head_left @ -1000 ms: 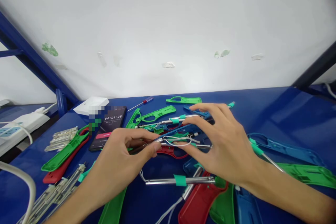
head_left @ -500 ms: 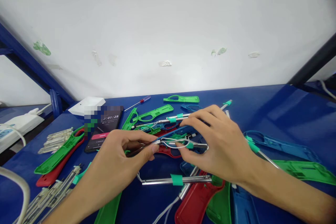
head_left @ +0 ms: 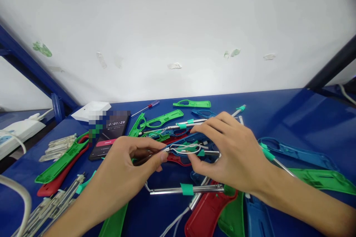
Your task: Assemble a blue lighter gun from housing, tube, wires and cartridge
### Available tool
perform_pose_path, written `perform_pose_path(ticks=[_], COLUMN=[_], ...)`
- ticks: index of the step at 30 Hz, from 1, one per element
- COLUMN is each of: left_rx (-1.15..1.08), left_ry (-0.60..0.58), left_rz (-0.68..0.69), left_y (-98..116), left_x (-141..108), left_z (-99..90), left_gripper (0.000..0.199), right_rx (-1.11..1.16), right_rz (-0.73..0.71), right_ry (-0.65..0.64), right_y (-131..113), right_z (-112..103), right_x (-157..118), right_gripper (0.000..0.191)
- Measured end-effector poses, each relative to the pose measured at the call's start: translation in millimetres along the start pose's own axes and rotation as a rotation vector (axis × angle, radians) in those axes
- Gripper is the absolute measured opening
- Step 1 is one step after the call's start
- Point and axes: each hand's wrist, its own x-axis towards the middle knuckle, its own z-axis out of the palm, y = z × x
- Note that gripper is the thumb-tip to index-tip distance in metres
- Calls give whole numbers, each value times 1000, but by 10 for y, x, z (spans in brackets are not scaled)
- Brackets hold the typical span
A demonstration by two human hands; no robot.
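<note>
My left hand [head_left: 136,164] pinches thin white wires [head_left: 168,149] between thumb and fingertips; a dark part lies under its curled fingers, mostly hidden. From that pinch, a loop of white wire [head_left: 185,152] reaches toward my right hand [head_left: 232,152]. The right thumb and fingers are spread apart around the loop's far end, and I see nothing gripped between them. Below both hands lies a pair of metal tubes [head_left: 204,189] wrapped with green tape [head_left: 187,189]. Red, blue and green plastic handle shells are piled behind and under the hands.
A red shell [head_left: 205,211] and a blue shell [head_left: 258,216] lie at the front. At left are a phone [head_left: 114,129] showing a timer, a white box [head_left: 91,111], a screwdriver [head_left: 146,108] and bundled metal strips [head_left: 59,148]. A white wall [head_left: 178,26] stands behind.
The wire loop between my hands has shifted slightly, and my right thumb has moved a little away from it. My left hand keeps its pinch.
</note>
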Motion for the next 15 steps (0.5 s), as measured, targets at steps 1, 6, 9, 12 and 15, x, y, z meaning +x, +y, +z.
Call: perform_pose_path(ticks=[1,6,9,12,15], left_rx=[10,56,143,220,285], left_ry=[4,16,28,78,99], left_rz=[-6,53,130,224,282], left_y=[0,8,74,163,190], left_x=[4,52,75,87,91], left_z=[-5,-30,-44,-39,-8], left_gripper=[28,26,24,24,26], right_rx=[0,-3,-9,-10,-12], right_rz=[4,36,76,125,161], right_ry=[-6,-67,-92,-93,-85], right_y=[-1,-22,-40,-53,-56], right_z=[-1,-10,-16,-18,-6], right_x=[-3,-10,-7,-8,-13], right_gripper=[30,38,48,46,38])
